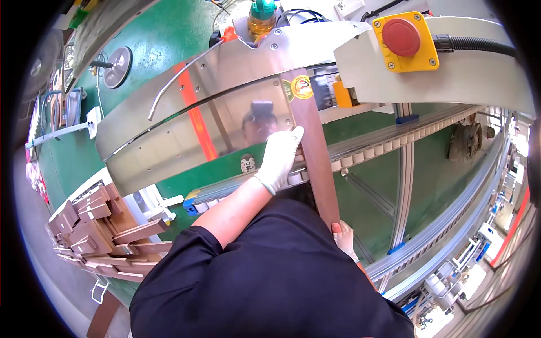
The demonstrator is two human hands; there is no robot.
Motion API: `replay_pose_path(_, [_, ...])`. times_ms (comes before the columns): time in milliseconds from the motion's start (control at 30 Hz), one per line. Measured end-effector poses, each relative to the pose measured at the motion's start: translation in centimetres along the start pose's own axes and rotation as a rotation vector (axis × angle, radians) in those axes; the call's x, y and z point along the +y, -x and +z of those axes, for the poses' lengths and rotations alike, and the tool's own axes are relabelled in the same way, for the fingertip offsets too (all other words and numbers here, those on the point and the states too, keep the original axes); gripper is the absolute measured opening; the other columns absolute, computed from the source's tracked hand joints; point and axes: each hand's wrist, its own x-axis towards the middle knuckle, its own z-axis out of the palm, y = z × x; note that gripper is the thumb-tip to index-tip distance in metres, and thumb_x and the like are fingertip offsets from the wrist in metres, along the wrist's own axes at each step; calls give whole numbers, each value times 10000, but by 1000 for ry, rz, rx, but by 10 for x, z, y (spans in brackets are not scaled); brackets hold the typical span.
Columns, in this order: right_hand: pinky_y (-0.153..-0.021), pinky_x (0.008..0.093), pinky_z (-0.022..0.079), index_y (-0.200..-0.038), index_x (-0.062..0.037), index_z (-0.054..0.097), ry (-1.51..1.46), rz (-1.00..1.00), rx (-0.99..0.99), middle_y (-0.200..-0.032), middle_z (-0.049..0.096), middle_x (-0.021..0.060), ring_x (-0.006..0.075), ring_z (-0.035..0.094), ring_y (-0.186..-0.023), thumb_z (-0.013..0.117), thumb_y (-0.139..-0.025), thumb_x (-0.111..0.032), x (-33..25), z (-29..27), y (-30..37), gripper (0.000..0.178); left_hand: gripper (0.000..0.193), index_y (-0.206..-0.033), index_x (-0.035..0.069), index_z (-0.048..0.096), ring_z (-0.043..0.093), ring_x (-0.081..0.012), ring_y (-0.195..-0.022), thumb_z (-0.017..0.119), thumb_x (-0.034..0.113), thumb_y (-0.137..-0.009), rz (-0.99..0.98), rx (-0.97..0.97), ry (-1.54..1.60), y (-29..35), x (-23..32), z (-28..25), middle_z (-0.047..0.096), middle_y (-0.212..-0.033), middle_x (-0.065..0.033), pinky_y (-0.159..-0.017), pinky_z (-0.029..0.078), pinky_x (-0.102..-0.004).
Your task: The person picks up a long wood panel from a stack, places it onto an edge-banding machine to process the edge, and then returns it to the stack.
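Note:
A long brown board (316, 160) lies lengthwise away from me, its near end beside my body and its far end by the metal machine housing (236, 121). My left hand (279, 160), in a white glove, is closed at the board's left edge, with thumb and fingertips against it. At the near end, my right hand (345, 239), also gloved with bare fingertips, grips the right corner; the fingers beneath are hidden. Round gold and green stickers (301, 87) show near the board's far end. Under the board runs a conveyor rail with white rollers (372, 151).
A yellow box with a red emergency button (401, 38) sits on a pale machine arm at the far right. Stacked brown boards (93, 222) lie at left. An orange-handled bent rod (183, 70) crosses the housing. Aluminium frame rails (420, 248) run along the right.

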Motion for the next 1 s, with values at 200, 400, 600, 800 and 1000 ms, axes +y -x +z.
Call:
replay_pose_path(200, [-708,443,490,-888,42,624,9,-32,-3,-790,601,202,392,623,-755,458,-1072,-601,39,-41,-25,689,331,-1073,8,690,740,-200,-849,654,337,-1055,34,11,17,-14,-2,54,748,-1010,-80,-771,614,-346])
replay_pose_path(400, [-715,433,493,-917,45,650,-14,-30,13,-808,634,204,352,638,-765,480,-1062,-608,44,-96,-51,690,379,-994,12,698,674,-156,-816,656,384,-1055,143,-27,-161,-63,-41,90,705,-938,-45,-733,555,-310])
replay_pose_path(600, [-695,410,493,-951,45,677,-10,-18,40,-771,629,165,262,606,-725,518,-1062,-570,93,-144,-81,645,411,-879,3,696,478,-93,-637,671,381,-1038,135,43,-11,-87,-48,161,536,-725,30,-586,430,-301])
replay_pose_path(800, [-849,370,532,-1130,54,722,-98,53,53,-955,741,178,245,689,-906,603,-1049,-449,109,-198,-114,523,345,-922,35,675,642,-135,-722,652,356,-1046,106,3,80,-94,-41,238,673,-867,-40,-654,558,-311])
replay_pose_path(1000, [-962,419,539,-1303,17,682,67,145,32,-1187,752,182,275,704,-1105,637,-1015,-365,118,-271,-155,481,671,-1256,77,654,673,-177,-947,592,682,-972,174,-243,-323,-134,-56,273,705,-1150,-71,-802,539,-329])
